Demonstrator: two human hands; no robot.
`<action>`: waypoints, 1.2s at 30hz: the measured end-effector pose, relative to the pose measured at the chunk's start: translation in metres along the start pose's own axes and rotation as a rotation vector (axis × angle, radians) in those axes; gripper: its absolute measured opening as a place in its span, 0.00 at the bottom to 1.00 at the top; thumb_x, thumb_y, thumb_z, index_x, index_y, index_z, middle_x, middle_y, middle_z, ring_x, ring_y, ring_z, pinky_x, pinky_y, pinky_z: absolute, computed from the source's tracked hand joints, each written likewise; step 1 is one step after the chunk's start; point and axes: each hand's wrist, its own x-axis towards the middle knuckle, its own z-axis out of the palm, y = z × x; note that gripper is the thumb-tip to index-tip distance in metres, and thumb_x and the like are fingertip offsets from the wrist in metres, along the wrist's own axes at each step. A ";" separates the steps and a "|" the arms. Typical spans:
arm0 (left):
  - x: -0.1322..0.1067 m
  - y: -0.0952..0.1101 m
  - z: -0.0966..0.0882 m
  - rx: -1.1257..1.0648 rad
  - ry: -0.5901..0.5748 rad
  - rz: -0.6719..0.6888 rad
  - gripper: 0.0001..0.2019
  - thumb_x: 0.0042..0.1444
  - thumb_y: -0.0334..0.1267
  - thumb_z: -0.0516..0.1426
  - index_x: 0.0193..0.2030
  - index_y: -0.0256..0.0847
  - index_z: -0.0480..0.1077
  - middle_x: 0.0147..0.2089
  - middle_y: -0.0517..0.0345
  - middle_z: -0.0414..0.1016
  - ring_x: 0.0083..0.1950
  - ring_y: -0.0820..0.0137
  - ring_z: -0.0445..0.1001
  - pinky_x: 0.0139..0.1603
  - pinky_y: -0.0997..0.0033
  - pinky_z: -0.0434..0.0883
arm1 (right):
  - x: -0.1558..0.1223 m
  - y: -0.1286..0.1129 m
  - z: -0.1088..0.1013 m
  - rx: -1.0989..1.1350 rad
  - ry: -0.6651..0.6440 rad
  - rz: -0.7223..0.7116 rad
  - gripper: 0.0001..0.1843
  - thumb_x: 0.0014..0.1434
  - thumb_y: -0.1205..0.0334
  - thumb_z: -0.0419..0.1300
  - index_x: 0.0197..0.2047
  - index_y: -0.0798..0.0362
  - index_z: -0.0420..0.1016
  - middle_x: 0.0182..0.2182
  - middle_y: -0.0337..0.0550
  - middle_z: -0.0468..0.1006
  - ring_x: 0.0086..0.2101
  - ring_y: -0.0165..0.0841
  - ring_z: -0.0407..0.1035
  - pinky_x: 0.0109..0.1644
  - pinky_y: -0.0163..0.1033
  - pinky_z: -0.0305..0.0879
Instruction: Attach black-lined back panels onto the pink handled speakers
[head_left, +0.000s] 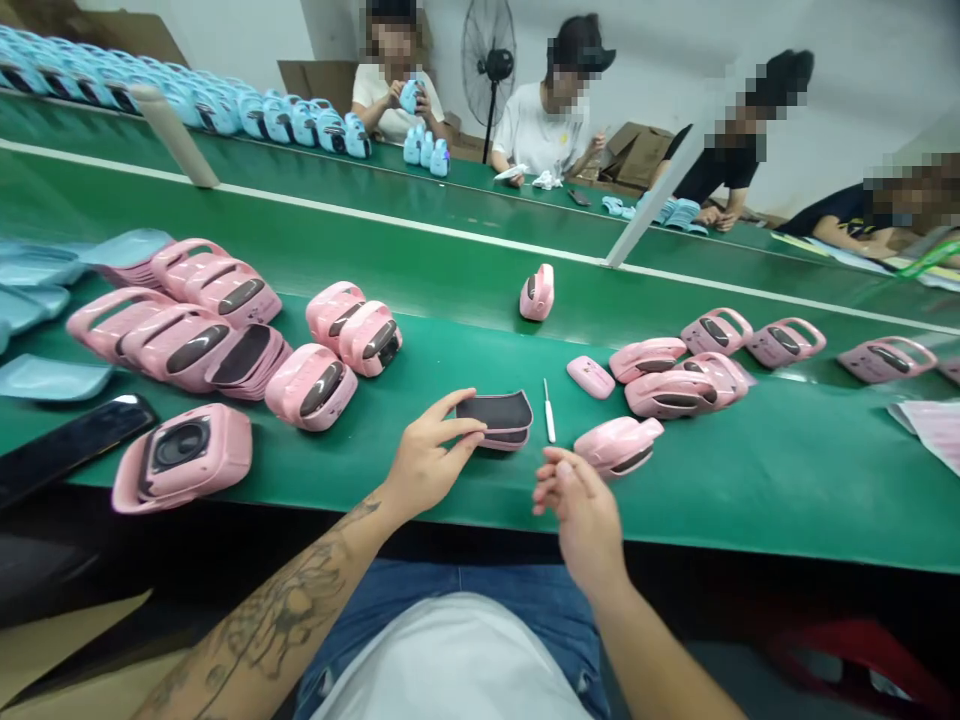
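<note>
My left hand (pixel 431 452) pinches a dark grille cover with a pink rim (pixel 499 410) between thumb and fingers, at its left end. Directly beneath it lies a second such cover (pixel 514 437) on the green work surface. My right hand (pixel 577 510) hovers near the front edge, its fingers loosely bent and apart, with nothing visible in them. Just beyond its fingertips is a small white screwdriver (pixel 550 420). To the right of that lie a pink speaker (pixel 615 445) with a handle and a flat pink panel (pixel 590 377).
Pink speakers (pixel 180 340) and stacked covers (pixel 251 360) stand on the left, beside a phone (pixel 75 445) and an open-fronted speaker (pixel 187 455). More pink speakers (pixel 675 385) sit on the right. Across the green belt (pixel 450 225), several people work near rows of blue speakers (pixel 225 105).
</note>
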 end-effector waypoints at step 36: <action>0.078 -0.028 -0.120 1.095 0.074 -0.366 0.20 0.66 0.42 0.56 0.57 0.31 0.76 0.62 0.30 0.74 0.61 0.41 0.76 0.62 0.45 0.69 | -0.005 0.023 -0.006 0.727 -0.614 0.454 0.44 0.60 0.22 0.59 0.64 0.47 0.80 0.67 0.55 0.78 0.62 0.55 0.76 0.68 0.62 0.69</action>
